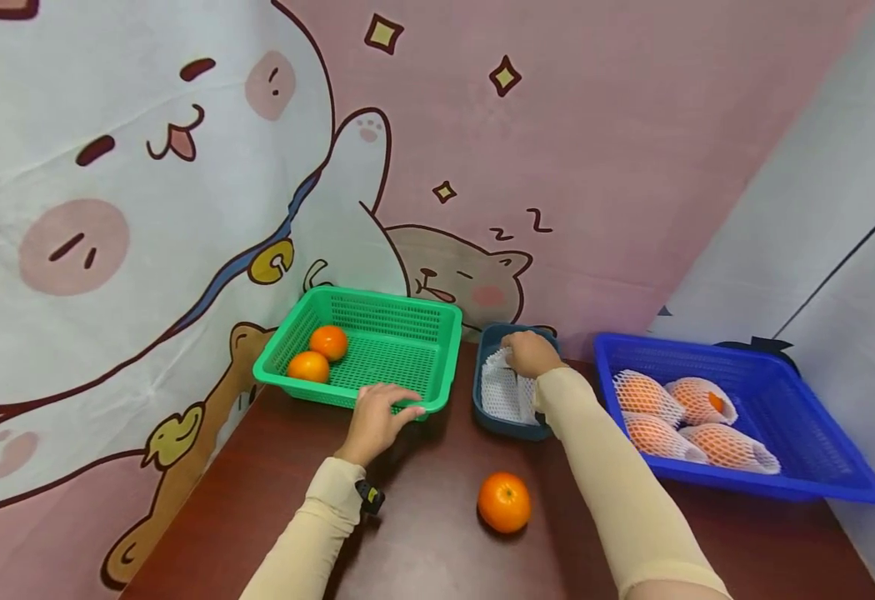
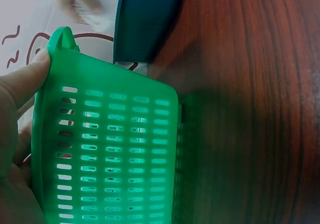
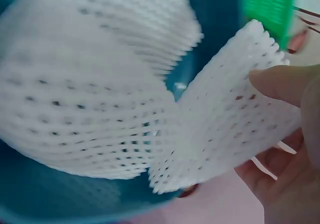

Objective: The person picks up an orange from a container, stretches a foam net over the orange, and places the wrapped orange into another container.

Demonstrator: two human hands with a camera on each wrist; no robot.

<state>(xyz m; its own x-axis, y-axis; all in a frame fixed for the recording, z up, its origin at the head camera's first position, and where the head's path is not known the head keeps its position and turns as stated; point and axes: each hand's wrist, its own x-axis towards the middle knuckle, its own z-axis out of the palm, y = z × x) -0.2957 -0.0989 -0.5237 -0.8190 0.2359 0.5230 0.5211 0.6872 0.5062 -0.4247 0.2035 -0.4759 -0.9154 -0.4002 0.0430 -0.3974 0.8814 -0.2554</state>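
Note:
My left hand (image 1: 377, 421) is at the near right corner of a green plastic basket (image 1: 448, 354). It holds the rim, thumb against the edge, other fingers partly hidden behind it in the left wrist view. Two oranges (image 1: 328, 342) lie inside at the left. Over a dark blue bin (image 1: 482, 417), my right hand (image 1: 533, 354) pinches a white foam net sleeve (image 3: 220, 114) between thumb and fingers. More white foam net sleeves (image 3: 75, 98) lie in that bin. A single bare orange (image 1: 504, 502) sits on the table between my forearms.
At the right stands a blue basket (image 1: 805, 417) containing several oranges in foam net sleeves (image 1: 730, 446). All of this rests on a dark reddish-brown wooden table (image 1: 257, 500). A cartoon-printed cloth (image 1: 595, 167) hangs behind, close to the containers.

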